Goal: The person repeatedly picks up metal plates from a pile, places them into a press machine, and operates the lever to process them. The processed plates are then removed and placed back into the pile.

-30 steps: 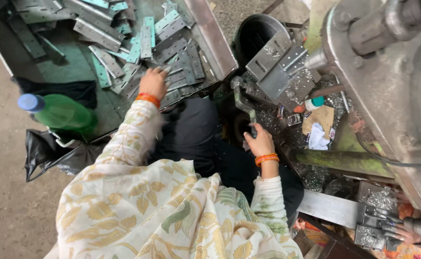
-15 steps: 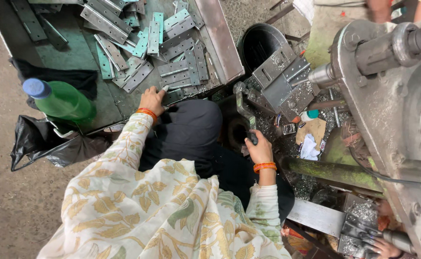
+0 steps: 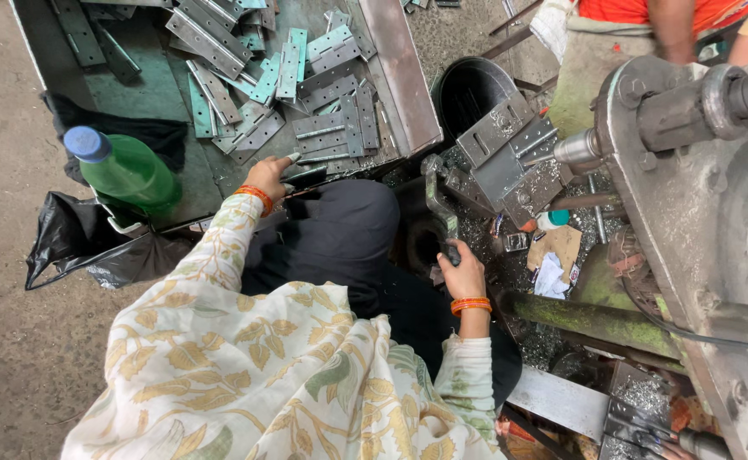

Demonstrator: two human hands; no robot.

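My left hand [image 3: 270, 175] reaches into a metal tray [image 3: 404, 77] and rests on a grey hinge plate [image 3: 306, 177] at the near edge of a pile of flat hinge plates [image 3: 306, 94]. My right hand [image 3: 462, 273] grips the handle of a grey metal lever [image 3: 439, 200] that rises toward a drilling machine [image 3: 689, 153]. A perforated plate [image 3: 502, 153] sits clamped in front of the drill's bit [image 3: 553, 156]. Both wrists wear orange bangles.
A green bottle with a blue cap [image 3: 123, 170] stands at the left beside a black plastic bag [image 3: 76, 243]. A dark bucket [image 3: 472, 89] sits behind the jig. Metal shavings, a small bottle [image 3: 553, 220] and scraps lie around it. Another person in orange [image 3: 681, 17] stands at the top right.
The view has shifted, so the tray and bottle sit lower in frame. My left hand stays on the plates at the tray's near edge; my right hand keeps its hold on the lever.
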